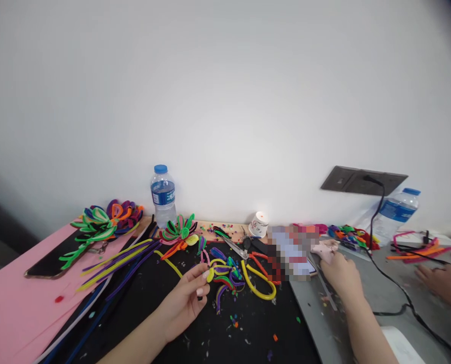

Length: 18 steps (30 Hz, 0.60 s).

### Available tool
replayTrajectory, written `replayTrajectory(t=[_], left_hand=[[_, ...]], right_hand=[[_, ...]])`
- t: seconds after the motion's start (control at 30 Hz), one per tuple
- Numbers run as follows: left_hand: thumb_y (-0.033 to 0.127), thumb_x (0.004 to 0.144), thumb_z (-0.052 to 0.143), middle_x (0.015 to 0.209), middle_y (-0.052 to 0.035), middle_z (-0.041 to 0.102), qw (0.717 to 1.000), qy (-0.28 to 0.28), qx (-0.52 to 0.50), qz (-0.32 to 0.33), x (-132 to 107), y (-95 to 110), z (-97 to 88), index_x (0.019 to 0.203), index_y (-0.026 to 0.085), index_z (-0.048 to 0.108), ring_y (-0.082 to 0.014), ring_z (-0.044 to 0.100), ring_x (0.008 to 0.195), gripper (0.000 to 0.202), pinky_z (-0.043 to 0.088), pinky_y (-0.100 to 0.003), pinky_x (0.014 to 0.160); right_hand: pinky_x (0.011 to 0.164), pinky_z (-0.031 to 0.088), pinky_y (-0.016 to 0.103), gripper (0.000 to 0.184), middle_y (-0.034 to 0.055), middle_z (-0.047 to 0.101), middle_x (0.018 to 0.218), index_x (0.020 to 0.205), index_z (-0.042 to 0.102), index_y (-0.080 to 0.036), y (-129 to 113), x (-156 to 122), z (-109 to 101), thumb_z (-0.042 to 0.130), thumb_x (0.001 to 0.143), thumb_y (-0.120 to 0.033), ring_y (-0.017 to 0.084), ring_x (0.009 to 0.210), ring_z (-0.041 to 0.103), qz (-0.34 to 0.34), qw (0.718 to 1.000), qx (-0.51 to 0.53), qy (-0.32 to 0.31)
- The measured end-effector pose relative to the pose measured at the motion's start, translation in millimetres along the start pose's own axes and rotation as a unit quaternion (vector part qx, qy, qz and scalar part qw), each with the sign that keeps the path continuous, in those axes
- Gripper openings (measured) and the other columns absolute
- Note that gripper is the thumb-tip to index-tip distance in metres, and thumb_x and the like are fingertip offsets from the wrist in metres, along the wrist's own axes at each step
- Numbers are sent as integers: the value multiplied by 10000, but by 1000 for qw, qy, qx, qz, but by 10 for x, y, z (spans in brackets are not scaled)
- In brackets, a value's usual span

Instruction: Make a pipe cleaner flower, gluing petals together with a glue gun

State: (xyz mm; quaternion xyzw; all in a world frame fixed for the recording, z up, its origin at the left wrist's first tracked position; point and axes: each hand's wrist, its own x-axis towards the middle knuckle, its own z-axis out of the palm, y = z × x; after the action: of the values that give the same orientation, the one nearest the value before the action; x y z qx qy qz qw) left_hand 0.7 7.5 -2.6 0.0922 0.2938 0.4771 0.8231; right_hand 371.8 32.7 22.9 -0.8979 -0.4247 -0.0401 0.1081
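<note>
My left hand (191, 298) is closed in a pinch on the yellow tip of a pipe cleaner (211, 273). Just beyond it lies a multicoloured cluster of bent pipe cleaners (229, 275) in purple, green, red and yellow; whether the pinched piece joins it, I cannot tell. Off to the right, my right hand (341, 275) reaches across the grey surface with fingers curled at a pale pink crumpled item (326, 246), partly hidden by the hand. Orange-handled scissors (244, 254) and a looped yellow pipe cleaner (261, 293) rest between the hands.
Loose pipe cleaners (115, 263) and finished-looking pipe-cleaner flowers (106, 220) lie left, over a dark phone (53, 255). A water bottle (164, 197) and paper cup (258, 225) stand by the wall. A black cable (387, 275) crosses the right side, near another person's hand (443, 285).
</note>
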Motion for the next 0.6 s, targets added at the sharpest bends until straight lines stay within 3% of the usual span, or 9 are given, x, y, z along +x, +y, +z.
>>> replayTrajectory(t=[0.13,0.2,0.27,0.33,0.43,0.6], left_hand=[[55,694,648,624,47,489,1000,-24,-16,0,7,67,-4,795,159,611,2,409,416,149,386,-103,394],[50,713,625,641,44,491,999,-36,-24,0,14,118,-6,800,161,604,5,405,416,143,387,-101,400],[40,741,587,657,41,490,998,-48,-36,3,19,188,-9,813,164,596,8,407,418,144,392,-99,410],[32,773,537,673,36,489,997,-60,-54,12,20,283,-15,812,166,586,9,417,424,148,400,-98,421],[36,815,470,685,26,488,990,-90,-95,49,13,463,-32,763,153,565,6,437,428,160,393,-95,410],[91,883,360,692,21,488,973,-143,-165,68,-5,671,-84,781,145,553,6,453,425,225,395,-99,408]], right_hand=[[713,415,474,435,239,513,1026,1097,557,-98,-91,-79,-104,433,755,-336,406,995,490,-2,997,11,72],[751,403,463,361,190,532,959,1004,589,-114,-209,-162,-178,428,755,-321,365,982,488,-89,984,88,129],[740,408,442,250,151,543,868,843,595,-133,-395,-300,-242,418,762,-291,319,885,516,-215,944,204,145],[676,436,363,169,96,556,822,692,552,-196,-642,-497,-282,428,784,-265,242,751,538,-288,923,235,100],[617,436,289,210,36,550,733,602,494,-216,-1061,-850,-293,448,806,-192,184,670,535,-386,882,271,3],[719,425,260,127,19,578,788,729,560,-190,-1622,-1349,-229,493,785,-98,163,791,541,-522,793,283,-133]])
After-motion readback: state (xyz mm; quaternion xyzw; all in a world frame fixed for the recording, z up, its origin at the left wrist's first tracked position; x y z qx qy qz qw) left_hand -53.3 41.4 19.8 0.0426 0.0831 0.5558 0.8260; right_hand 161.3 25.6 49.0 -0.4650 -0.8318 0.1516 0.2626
